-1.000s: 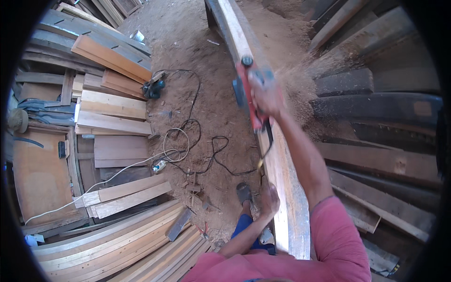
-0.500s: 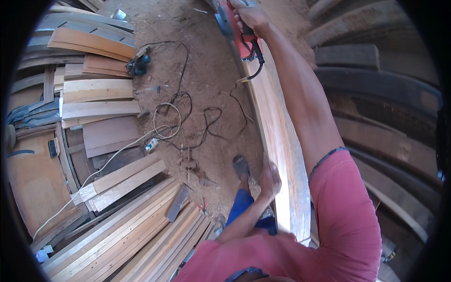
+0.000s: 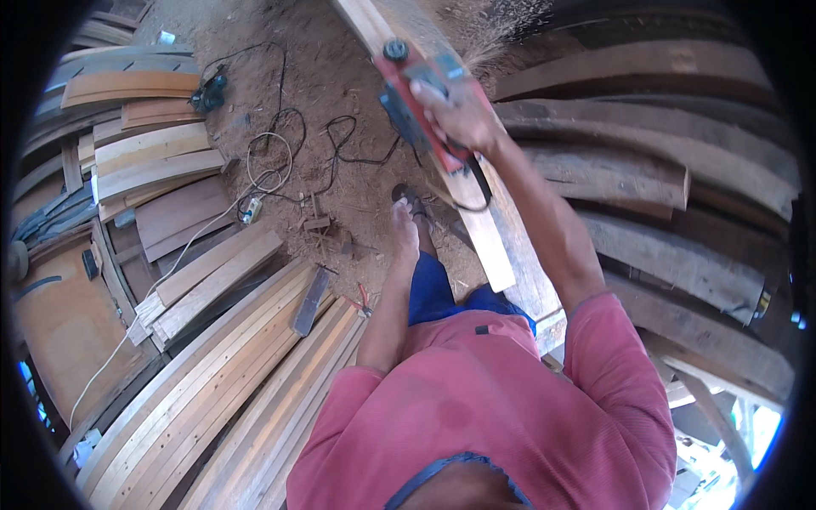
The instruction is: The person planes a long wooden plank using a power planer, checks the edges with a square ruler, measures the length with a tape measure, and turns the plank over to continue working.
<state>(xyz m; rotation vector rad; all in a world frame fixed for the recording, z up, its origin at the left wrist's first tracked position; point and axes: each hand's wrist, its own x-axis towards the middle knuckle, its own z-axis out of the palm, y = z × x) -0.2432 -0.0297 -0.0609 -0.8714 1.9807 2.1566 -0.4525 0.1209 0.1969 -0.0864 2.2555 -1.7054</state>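
Observation:
A red and dark electric planer (image 3: 421, 106) rests on a long pale board (image 3: 478, 234). My right hand (image 3: 455, 109) is closed round its top handle, slightly blurred by motion. From the planer's rear a black cord loops down beside the board. Beneath the board lies a wider, rough-edged timber (image 3: 529, 268). My left hand (image 3: 403, 231) hangs off the board to the left, above my foot, its fingers loosely stretched and holding nothing. Shavings (image 3: 510, 30) spray out to the right of the planer.
Heavy timbers (image 3: 629, 161) are stacked on the right. Planed strips (image 3: 212, 374) and short boards (image 3: 153, 174) lie on the left. A second power tool (image 3: 208, 92), black cable and a white extension lead (image 3: 252, 208) lie at the far left on the dirt floor.
My right hand has drawn the planer back along the board toward me. My left hand has left the board's edge and moved left. Shavings now fly; the view has shifted.

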